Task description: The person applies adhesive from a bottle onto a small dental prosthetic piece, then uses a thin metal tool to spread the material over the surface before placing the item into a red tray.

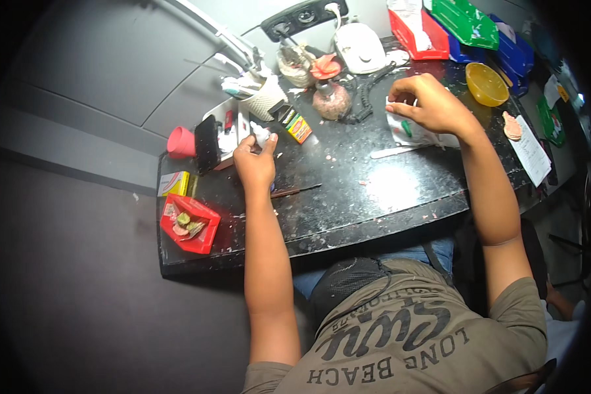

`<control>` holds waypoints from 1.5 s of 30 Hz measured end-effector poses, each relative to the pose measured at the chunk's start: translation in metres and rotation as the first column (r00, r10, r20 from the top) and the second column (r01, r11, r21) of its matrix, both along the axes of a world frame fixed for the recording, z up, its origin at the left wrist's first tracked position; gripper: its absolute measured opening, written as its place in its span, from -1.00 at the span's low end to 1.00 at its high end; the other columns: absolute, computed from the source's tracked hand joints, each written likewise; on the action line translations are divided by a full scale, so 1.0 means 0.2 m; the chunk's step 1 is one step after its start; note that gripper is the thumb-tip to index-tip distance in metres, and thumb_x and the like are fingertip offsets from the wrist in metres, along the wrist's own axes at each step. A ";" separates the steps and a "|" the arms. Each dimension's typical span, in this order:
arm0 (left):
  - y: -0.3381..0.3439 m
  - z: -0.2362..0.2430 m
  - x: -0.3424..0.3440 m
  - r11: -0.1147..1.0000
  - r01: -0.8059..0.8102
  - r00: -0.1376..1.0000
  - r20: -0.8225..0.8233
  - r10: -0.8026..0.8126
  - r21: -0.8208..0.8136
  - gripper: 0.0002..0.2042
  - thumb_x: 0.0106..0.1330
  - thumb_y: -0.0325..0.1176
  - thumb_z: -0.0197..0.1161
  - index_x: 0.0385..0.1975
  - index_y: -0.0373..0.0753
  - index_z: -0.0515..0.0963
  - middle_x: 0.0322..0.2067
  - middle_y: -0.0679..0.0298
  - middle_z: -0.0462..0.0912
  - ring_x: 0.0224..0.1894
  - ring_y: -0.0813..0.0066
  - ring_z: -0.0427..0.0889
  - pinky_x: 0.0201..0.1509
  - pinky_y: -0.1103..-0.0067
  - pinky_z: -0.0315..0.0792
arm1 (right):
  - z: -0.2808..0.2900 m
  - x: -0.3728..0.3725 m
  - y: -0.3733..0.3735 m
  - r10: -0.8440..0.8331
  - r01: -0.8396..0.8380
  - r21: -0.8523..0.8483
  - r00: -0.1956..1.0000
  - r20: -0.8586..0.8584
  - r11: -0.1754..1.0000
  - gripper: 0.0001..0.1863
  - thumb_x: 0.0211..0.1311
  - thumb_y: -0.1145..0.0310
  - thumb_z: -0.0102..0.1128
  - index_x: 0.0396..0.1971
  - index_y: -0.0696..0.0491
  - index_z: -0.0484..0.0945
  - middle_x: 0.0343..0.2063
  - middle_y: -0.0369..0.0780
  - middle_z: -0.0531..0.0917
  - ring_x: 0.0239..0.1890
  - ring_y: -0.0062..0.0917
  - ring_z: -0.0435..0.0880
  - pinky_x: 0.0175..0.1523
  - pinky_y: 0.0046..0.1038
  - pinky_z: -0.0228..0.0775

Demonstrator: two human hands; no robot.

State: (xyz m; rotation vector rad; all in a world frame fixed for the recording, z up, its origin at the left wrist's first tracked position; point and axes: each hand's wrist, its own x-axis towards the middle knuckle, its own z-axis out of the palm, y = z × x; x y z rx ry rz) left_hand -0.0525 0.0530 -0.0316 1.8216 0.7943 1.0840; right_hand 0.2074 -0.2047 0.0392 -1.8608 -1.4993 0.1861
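Observation:
My left hand (256, 159) is closed in a pinch, a small white piece (261, 135) of unclear kind between thumb and fingertips. It is beside a white box (228, 141) with a dark flat device (208, 143) leaning at its front. A slim brown-handled tool (295, 192) lies on the table right of my left wrist. My right hand (430, 105) is bent over a white sheet or packet (420, 136) bearing a small green item (406, 128). Its thumb and fingertips come together; whatever they hold is too small to make out. A pale flat spatula (393, 152) rests just below.
Along the back stand a holder of tools (264, 98), a black box (291, 123), a pink-filled jar (331, 102) and a white device (360, 47). A yellow bowl (486, 85) sits right. At left are a pink cup (181, 142) and red tray (206, 240) near the dark table's edge (308, 247).

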 end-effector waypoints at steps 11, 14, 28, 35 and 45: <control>-0.02 -0.01 0.04 0.970 -0.096 0.760 -0.612 0.218 0.225 -0.64 0.04 -0.10 0.49 -0.24 -0.21 0.73 -0.03 0.15 0.63 0.11 0.13 0.53 0.26 0.10 0.14 | -0.02 0.10 -0.03 -0.149 0.151 -0.034 0.987 0.068 0.988 -0.76 0.13 0.34 0.38 -0.38 0.23 0.62 -0.40 0.00 0.72 -0.30 -0.22 0.74 -0.14 -0.36 0.54; -0.03 -0.01 0.03 0.960 -0.102 0.752 -0.611 0.246 0.261 -0.63 0.05 -0.08 0.48 -0.24 -0.21 0.72 -0.04 0.18 0.64 0.07 0.14 0.56 0.23 0.13 0.18 | -0.01 0.12 -0.04 -0.176 0.181 -0.050 0.980 0.089 0.982 -0.76 0.12 0.34 0.38 -0.37 0.23 0.62 -0.38 0.00 0.71 -0.28 -0.22 0.73 -0.12 -0.35 0.54; -0.03 0.03 -0.04 0.968 -0.140 0.711 -0.659 0.245 0.208 -0.58 0.00 -0.01 0.52 -0.33 -0.26 0.73 -0.42 0.08 0.71 -0.32 0.10 0.68 -0.05 0.22 0.44 | -0.02 0.19 -0.01 -0.496 0.566 -0.528 0.821 0.284 0.634 -0.73 -0.11 0.62 0.34 -0.30 0.30 0.65 -0.17 0.16 0.66 -0.04 -0.05 0.68 -0.02 -0.18 0.55; -0.05 0.04 -0.09 0.997 -0.028 0.870 -0.489 0.058 0.069 -0.63 0.01 -0.46 0.46 -0.13 -0.40 0.64 -0.31 0.13 0.68 -0.25 0.32 0.65 -0.11 0.46 0.48 | -0.08 0.27 -0.02 -0.567 0.558 -0.520 0.807 0.162 0.647 -0.65 -0.17 0.51 0.40 -0.33 0.37 0.61 -0.24 0.19 0.67 -0.09 -0.07 0.71 -0.07 -0.23 0.56; 0.04 -0.02 -0.17 0.987 -0.070 0.840 -0.525 0.137 0.146 -0.58 0.06 -0.65 0.24 0.00 -0.48 0.55 -0.29 0.12 0.64 -0.44 0.44 0.64 -0.30 0.55 0.59 | -0.16 0.31 -0.01 -0.556 0.566 -0.376 0.818 0.145 0.734 -0.79 -0.12 0.43 0.33 -0.48 0.22 0.54 -0.43 0.06 0.68 -0.34 -0.21 0.72 -0.24 -0.28 0.51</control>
